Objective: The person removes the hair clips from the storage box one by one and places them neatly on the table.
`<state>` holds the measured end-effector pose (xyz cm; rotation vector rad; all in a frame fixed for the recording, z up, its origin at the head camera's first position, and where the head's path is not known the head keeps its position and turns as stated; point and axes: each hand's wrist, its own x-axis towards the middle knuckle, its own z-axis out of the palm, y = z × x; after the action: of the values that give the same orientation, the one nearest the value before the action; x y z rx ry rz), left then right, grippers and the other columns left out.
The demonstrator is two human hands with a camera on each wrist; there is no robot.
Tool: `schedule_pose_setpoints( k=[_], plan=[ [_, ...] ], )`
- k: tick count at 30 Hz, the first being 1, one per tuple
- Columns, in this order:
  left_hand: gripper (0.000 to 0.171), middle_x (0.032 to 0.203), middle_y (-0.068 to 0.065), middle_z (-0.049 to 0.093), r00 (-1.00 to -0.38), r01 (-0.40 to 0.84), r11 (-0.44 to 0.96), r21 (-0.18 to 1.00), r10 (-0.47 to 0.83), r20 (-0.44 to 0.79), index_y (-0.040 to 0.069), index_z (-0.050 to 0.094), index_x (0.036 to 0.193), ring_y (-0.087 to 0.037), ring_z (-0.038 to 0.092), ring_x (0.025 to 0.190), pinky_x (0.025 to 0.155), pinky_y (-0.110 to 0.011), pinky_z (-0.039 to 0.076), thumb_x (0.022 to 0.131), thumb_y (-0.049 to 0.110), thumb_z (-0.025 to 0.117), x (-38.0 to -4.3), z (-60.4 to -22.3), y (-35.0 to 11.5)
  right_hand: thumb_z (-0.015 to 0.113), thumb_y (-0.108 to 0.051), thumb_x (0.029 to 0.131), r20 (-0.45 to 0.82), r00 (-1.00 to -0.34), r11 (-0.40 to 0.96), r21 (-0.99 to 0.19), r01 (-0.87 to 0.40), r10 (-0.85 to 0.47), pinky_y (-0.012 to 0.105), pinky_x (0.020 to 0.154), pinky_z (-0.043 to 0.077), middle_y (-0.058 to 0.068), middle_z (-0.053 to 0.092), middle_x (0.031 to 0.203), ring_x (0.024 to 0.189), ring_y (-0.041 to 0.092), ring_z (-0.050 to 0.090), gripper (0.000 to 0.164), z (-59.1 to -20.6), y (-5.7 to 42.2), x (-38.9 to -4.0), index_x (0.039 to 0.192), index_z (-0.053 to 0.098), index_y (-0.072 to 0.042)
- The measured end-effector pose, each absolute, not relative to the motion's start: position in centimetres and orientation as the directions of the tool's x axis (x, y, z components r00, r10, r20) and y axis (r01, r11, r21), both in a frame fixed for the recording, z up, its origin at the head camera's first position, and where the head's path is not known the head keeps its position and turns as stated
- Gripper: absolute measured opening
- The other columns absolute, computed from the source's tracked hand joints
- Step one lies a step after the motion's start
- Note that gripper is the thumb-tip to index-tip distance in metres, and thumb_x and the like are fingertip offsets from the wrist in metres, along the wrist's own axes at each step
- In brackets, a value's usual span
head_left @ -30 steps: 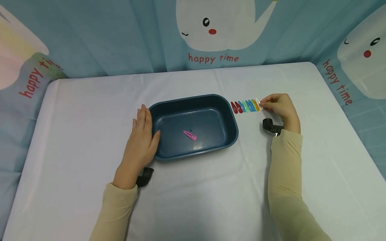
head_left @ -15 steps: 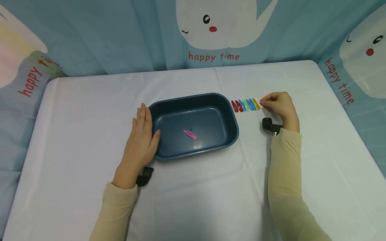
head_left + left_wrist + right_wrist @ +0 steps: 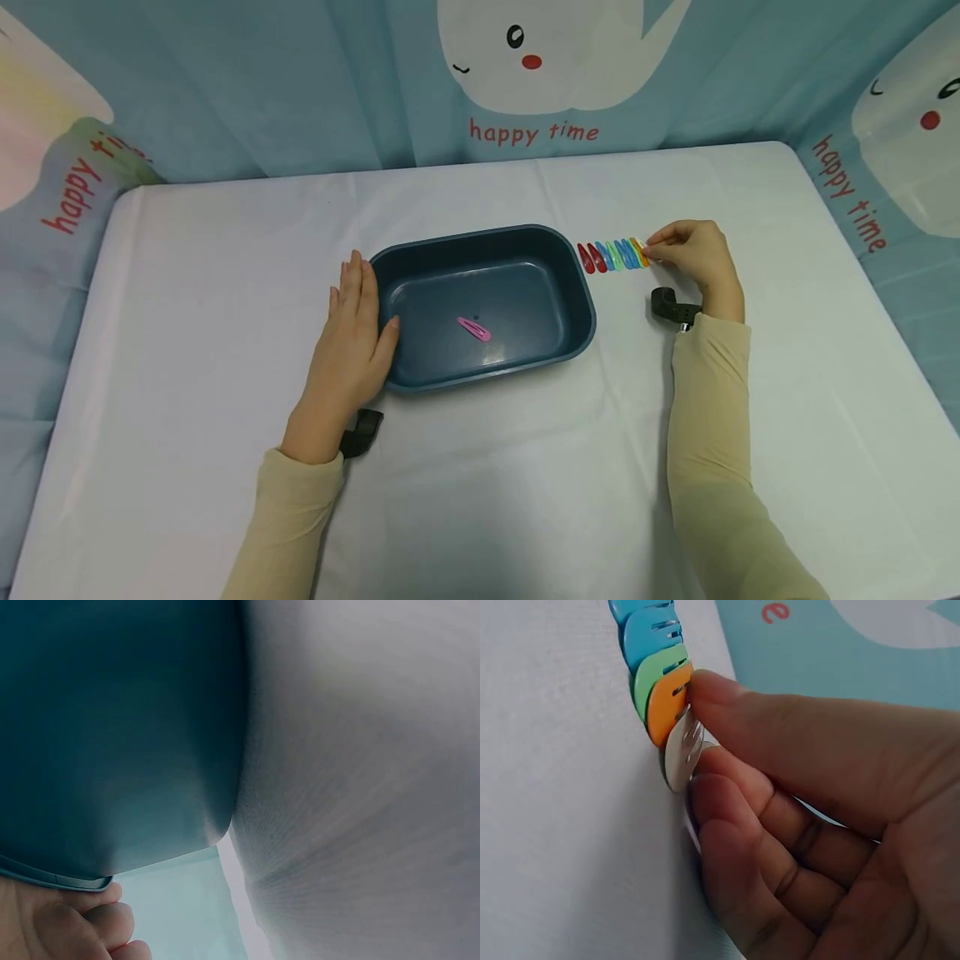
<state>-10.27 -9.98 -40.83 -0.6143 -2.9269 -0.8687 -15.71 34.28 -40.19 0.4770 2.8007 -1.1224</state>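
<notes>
My left hand (image 3: 341, 358) lies along the left end of a dark blue plastic basin (image 3: 517, 296), fingers straight and thumb over the rim. In the left wrist view, its fingertips (image 3: 109, 922) show below the rim. One pink snap hair clip (image 3: 475, 329) lies on the basin floor. Right of the basin, my right hand (image 3: 697, 254) pinches a white hair clip (image 3: 681, 754) between thumb and fingers. That clip overlaps an orange hair clip (image 3: 664, 705) at the right end of a row.
The row on the white tablecloth (image 3: 510, 492) also holds two red hair clips (image 3: 591, 258) and several blue and green ones, close to the basin's right rim. A printed blue curtain (image 3: 300, 83) hangs behind the table.
The white hair clip, which stood out at a slant from the row's end, now lies in against the orange one. My left hand and the basin stay put; the head view has tilted slightly.
</notes>
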Motion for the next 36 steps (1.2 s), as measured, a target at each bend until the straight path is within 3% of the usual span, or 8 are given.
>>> schedule_pose_setpoints(
  k=[5,20,36],
  plan=[
    [0.064,0.156,-0.02,-0.001,-0.921,0.381,0.765,0.52,0.366,0.136,-0.009,0.007,0.147,-0.034,0.0,0.143,0.113,-0.048,0.005,0.1,0.02,0.039,-10.28,-40.73,-9.87,0.071,-0.02,0.085,-0.205,-0.942,0.685,-0.648,0.334,0.266,0.027,0.065,0.038,-0.004,0.061,0.078,0.074,0.016,0.047,0.03,-40.22,34.38,-15.63,0.102,0.066,0.005],
    [0.065,0.156,-0.019,-0.002,-0.926,0.365,0.778,0.511,0.358,0.117,-0.008,0.005,0.147,-0.031,-0.002,0.143,0.113,-0.048,0.005,0.1,0.021,0.038,-10.44,-40.67,-9.75,0.072,-0.019,0.084,-0.21,-0.934,0.663,-0.66,0.354,0.29,0.021,0.061,0.039,-0.014,0.059,0.067,0.068,0.009,0.049,0.03,-39.94,34.78,-15.89,0.101,0.066,0.006],
    [0.064,0.156,-0.021,-0.001,-0.927,0.362,0.775,0.519,0.357,0.113,-0.009,0.006,0.147,-0.033,0.0,0.143,0.112,-0.048,0.005,0.1,0.02,0.038,-10.3,-40.61,-9.76,0.074,-0.017,0.083,-0.215,-0.935,0.656,-0.668,0.352,0.282,0.022,0.061,0.039,-0.015,0.059,0.066,0.068,0.008,0.049,0.031,-40.17,34.92,-15.89,0.102,0.066,0.006]
  ],
)
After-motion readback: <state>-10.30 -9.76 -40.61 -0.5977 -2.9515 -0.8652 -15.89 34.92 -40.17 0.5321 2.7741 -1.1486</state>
